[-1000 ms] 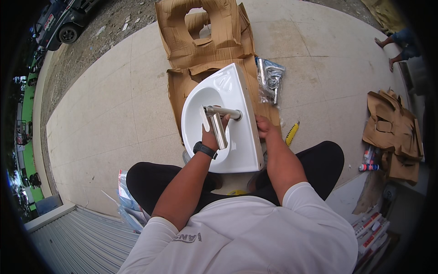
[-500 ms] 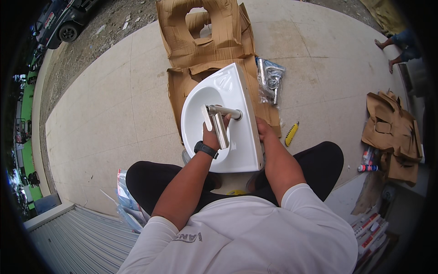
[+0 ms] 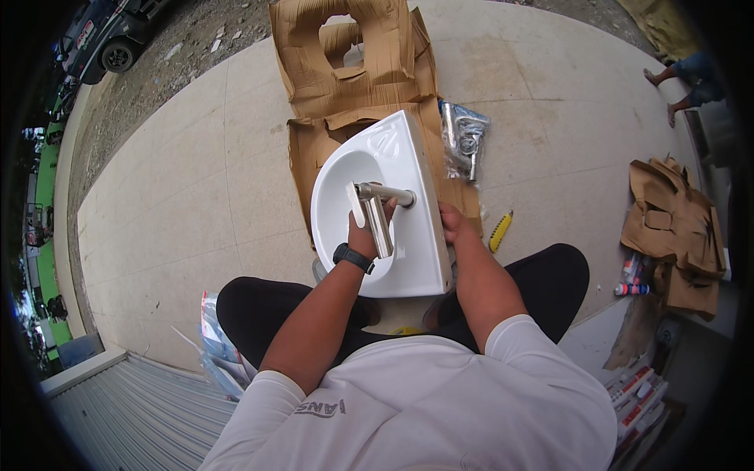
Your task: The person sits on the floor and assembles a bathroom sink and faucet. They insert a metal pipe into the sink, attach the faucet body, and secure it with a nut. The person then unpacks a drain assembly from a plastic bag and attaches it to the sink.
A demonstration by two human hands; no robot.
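Observation:
A white ceramic washbasin (image 3: 425,251) stands tilted on flattened cardboard between my knees, its bowl facing left. A silver tap (image 3: 380,229) with a flat lever sticks out from the basin's deck. My left hand (image 3: 360,239) reaches into the bowl and is closed around the tap, partly hidden behind its body. On the other side, my right hand (image 3: 452,221) is at the basin's back edge, its fingers curled toward the underside. What those fingers grip there is hidden by the basin.
Brown cardboard (image 3: 357,90) with a cut-out lies beyond the basin. Right of it sits a clear bag of chrome pipe fittings (image 3: 465,141). A yellow utility knife (image 3: 500,231) rests near my right knee. More cardboard (image 3: 671,216) is at the far right, below a person's bare feet (image 3: 664,96).
Almost nothing differs. The basin, tap and both hands keep their places, with only a very slight shift of the view.

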